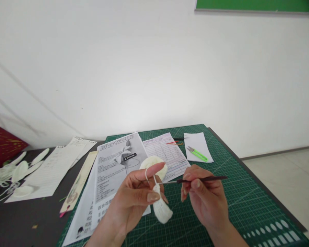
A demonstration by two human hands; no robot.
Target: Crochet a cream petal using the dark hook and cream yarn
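My left hand (137,197) pinches a small white crocheted piece (161,208) between thumb and fingers, with white yarn looped over the raised forefinger. My right hand (204,195) grips a dark crochet hook (195,179) whose metal tip points left into the top of the white piece. Both hands are held just above a green cutting mat (221,212). A ball of white yarn (154,164) lies on the mat behind my left forefinger.
Printed sheets (118,164) and a form (164,152) lie on the mat. Green thread snips (197,153) rest on white paper at the back. Lined paper (51,171), a bookmark strip (78,183) and white crocheted petals (20,169) lie left on the dark table.
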